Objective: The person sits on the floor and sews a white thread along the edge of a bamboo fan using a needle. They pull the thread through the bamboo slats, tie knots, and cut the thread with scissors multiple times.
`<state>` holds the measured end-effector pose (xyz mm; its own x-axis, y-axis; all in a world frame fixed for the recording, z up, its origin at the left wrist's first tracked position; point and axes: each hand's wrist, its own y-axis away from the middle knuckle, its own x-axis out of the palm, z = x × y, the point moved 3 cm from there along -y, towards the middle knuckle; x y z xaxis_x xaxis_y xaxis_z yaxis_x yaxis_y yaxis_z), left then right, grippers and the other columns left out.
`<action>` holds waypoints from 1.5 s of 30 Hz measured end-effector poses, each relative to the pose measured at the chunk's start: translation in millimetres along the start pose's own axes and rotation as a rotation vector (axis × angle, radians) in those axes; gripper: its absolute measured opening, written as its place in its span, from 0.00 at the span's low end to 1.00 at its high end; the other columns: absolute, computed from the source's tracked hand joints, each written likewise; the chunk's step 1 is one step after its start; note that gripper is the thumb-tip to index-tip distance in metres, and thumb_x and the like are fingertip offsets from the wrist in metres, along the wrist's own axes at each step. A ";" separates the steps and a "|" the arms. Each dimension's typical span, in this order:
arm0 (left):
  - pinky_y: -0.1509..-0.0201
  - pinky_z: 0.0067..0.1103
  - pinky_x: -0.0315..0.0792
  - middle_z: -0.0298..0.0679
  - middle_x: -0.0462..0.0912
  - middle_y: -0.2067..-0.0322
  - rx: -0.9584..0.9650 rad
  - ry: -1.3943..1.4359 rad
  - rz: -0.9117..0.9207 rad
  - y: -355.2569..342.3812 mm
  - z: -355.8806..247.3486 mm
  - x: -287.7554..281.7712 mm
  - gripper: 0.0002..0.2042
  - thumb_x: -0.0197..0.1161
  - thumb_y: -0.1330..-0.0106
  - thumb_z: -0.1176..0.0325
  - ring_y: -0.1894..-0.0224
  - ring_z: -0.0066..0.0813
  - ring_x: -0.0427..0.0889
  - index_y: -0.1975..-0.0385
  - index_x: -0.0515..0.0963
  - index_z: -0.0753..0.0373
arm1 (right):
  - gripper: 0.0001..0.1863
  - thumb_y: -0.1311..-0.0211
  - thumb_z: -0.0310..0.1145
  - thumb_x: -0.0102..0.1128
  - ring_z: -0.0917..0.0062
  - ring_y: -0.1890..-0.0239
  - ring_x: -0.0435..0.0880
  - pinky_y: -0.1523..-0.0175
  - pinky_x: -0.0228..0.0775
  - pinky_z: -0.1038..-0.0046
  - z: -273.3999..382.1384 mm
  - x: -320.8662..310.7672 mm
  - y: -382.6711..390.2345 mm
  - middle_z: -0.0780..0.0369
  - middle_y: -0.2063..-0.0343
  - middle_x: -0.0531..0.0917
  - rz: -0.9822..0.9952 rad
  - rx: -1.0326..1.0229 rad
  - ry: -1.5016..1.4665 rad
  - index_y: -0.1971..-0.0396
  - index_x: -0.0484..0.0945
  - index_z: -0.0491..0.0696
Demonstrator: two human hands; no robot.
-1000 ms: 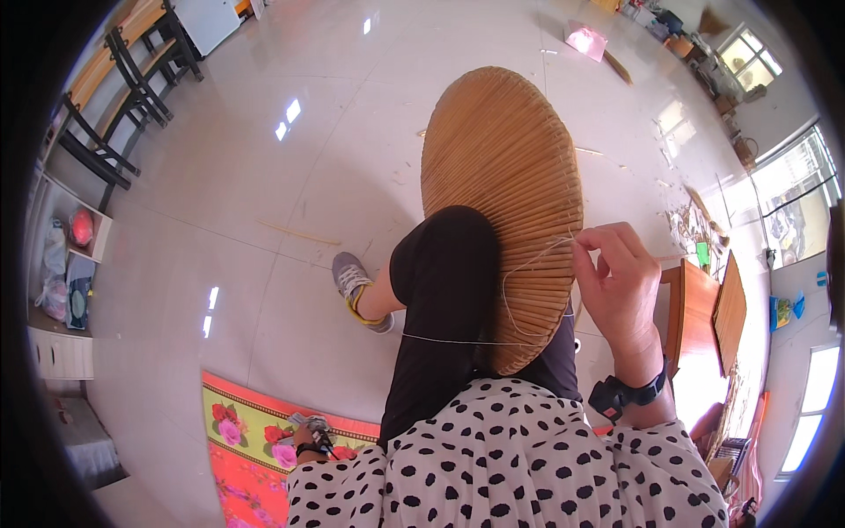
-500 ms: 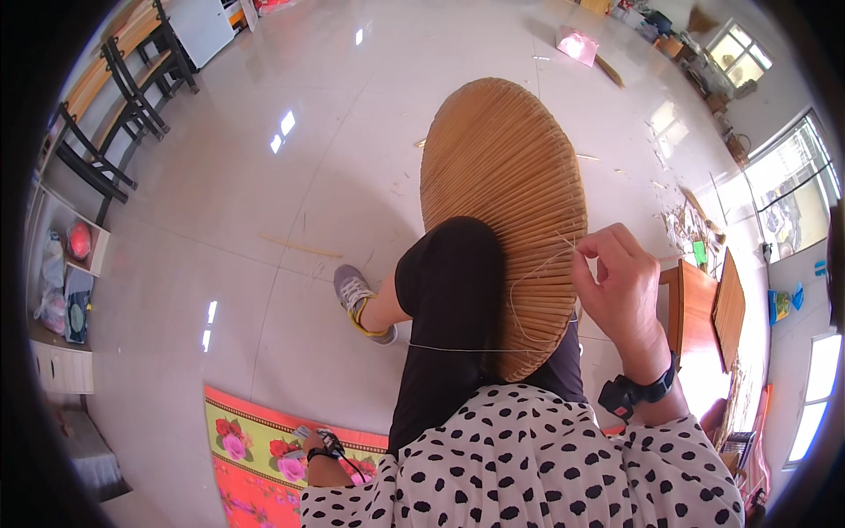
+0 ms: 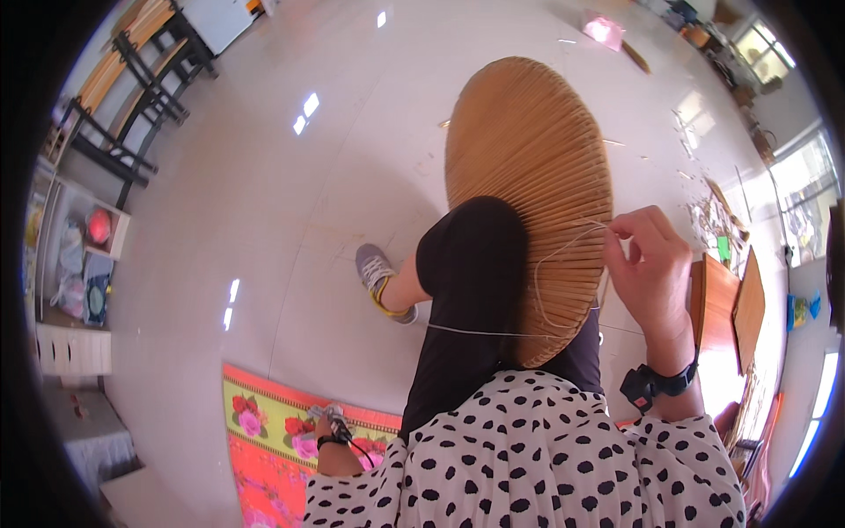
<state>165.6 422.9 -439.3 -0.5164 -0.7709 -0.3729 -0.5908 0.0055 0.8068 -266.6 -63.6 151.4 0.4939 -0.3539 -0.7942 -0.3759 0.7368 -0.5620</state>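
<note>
A round brown fan-like disc of ribbed straw-coloured strips point(image 3: 519, 123) leans upright against my bent knee in dark leggings point(image 3: 471, 255). My right hand point(image 3: 642, 255) pinches a fine pale thread point(image 3: 563, 251) at the disc's right edge. The thread loops over the ribs, and another strand crosses my thigh near the disc's lower part. My left hand point(image 3: 327, 427) hangs low at the left, over a floral mat point(image 3: 264, 466), with a dark strap at the wrist; its fingers are too small and obscured to read, and I cannot make out what, if anything, they hold.
Wooden chairs point(image 3: 132, 106) and white shelving with bags point(image 3: 84, 264) line the left side. At the right stand wooden furniture point(image 3: 722, 308) and windows point(image 3: 801, 194). A pink bag point(image 3: 603, 31), a stick and scattered straw scraps lie on the tiled floor point(image 3: 334, 158).
The view has shifted slightly, placing the disc and my body further right and higher in the picture. My right hand stays pinched at the disc's edge with the thread.
</note>
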 end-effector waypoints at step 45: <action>0.29 0.53 0.44 0.49 0.54 0.30 1.244 0.618 1.010 387.9 -390.8 116.3 0.38 0.75 0.57 0.48 0.26 0.51 0.46 0.41 0.69 0.45 | 0.07 0.50 0.17 0.65 0.83 0.84 0.72 0.79 0.63 0.80 -21.7 12.3 12.0 0.64 0.79 0.77 -0.056 -0.016 -0.258 0.74 0.78 0.44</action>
<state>118.6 86.5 9.4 -0.8370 -0.2619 0.4805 -0.4500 0.8291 -0.3319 -282.1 -71.6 129.9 0.6975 -0.2337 -0.6774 -0.3537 0.7098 -0.6091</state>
